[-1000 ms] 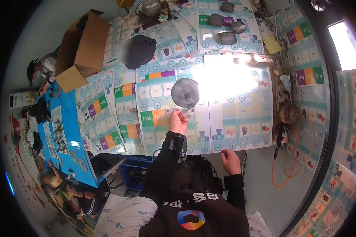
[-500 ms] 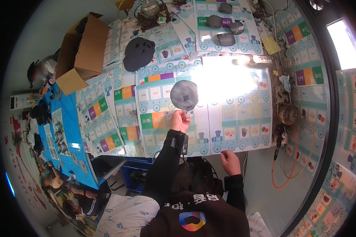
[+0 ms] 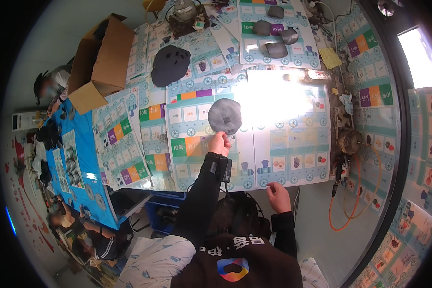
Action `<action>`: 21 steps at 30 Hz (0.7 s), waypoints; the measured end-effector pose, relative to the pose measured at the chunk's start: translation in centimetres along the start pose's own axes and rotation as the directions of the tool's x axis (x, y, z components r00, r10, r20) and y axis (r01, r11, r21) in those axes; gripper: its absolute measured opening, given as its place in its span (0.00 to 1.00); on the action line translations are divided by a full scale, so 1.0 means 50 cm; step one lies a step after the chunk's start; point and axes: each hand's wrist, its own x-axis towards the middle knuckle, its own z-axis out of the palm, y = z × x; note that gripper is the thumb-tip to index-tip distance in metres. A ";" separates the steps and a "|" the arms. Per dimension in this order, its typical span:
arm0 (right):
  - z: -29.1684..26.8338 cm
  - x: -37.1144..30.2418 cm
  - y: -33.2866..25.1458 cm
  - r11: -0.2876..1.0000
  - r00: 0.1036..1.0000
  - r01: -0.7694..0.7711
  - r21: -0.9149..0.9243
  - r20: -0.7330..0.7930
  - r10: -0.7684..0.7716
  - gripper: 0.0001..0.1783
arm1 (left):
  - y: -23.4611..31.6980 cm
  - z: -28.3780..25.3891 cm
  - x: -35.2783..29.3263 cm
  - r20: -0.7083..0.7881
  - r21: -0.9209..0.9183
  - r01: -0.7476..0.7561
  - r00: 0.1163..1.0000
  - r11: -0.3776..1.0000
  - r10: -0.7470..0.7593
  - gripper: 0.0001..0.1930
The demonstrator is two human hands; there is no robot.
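Observation:
My left hand [image 3: 219,143] pinches the lower rim of a round, flat grey disc [image 3: 219,117] with a dark square in its middle. This disc is over the boards covering the table, just left of a strong patch of glare. Close to the table's front edge, my right hand [image 3: 279,197] has loosely bent fingers, the thumb apart, and nothing in it. Beyond the disc to the left lies a spread pile of similar dark discs [image 3: 170,67]. Several curved grey pieces [image 3: 276,50] lie apart from one another at the far side.
An open cardboard box [image 3: 111,62] stands at the far left, with a metal kettle [image 3: 184,10] at the back. Along the right wall is a round metal fitting [image 3: 350,140] with hanging orange tubing [image 3: 332,216]. Other people are at a blue-covered table [image 3: 92,153] on the left.
The whole view has shifted very slightly. My left fingers sit a little further over the disc's lower rim. My right hand stays where it was.

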 end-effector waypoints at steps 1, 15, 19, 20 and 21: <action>0.002 0.000 0.001 1.000 1.000 0.009 -0.002 -0.003 -0.009 0.10 | -0.002 -0.001 0.011 -0.006 -0.013 -0.004 1.000 1.000 0.004 0.06; 0.014 0.018 -0.013 0.999 0.999 0.046 -0.017 -0.005 -0.046 0.10 | 0.022 0.058 -0.047 -0.122 -0.196 -0.172 0.981 0.966 0.150 0.05; 0.035 0.021 0.024 0.980 0.991 0.133 -0.149 0.020 -0.131 0.11 | 0.096 0.065 -0.192 0.374 -0.214 -0.416 0.801 0.884 0.467 0.08; 0.042 0.026 0.040 0.991 0.992 0.114 -0.071 0.062 -0.109 0.11 | 0.125 0.035 -0.200 0.419 -0.224 -0.383 0.792 0.896 0.443 0.04; 0.038 0.032 0.034 0.982 0.989 0.133 -0.135 0.076 -0.124 0.11 | 0.148 0.027 -0.238 0.455 -0.183 -0.388 0.781 0.903 0.428 0.11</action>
